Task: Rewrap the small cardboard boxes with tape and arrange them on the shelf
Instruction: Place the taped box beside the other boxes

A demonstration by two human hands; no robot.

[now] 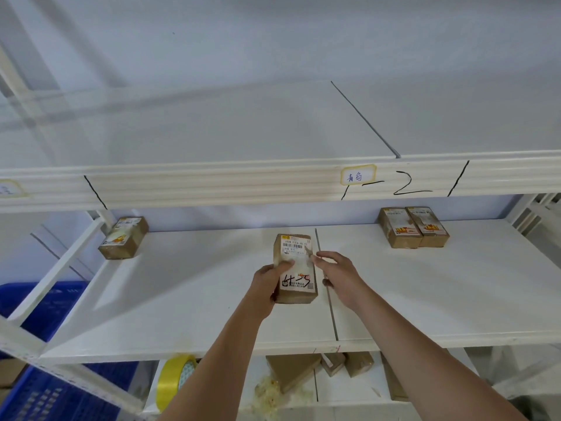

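Cardboard box [295, 268], small, labelled, marked "4-5": we hold it at frame centre on the middle shelf [194, 287], our left hand [267, 287] gripping its left side, thumb across the label. Our right hand [335, 273] touches its upper right edge, fingers loosely extended. Other boxes: one at left [124, 238], a pair at upper right [413, 226]. Yellow tape roll [173, 381], lower left, on the shelf below.

both arms reach forward, left grip [268, 282] curled closed, right grip [335, 271] fingers loosely extended.
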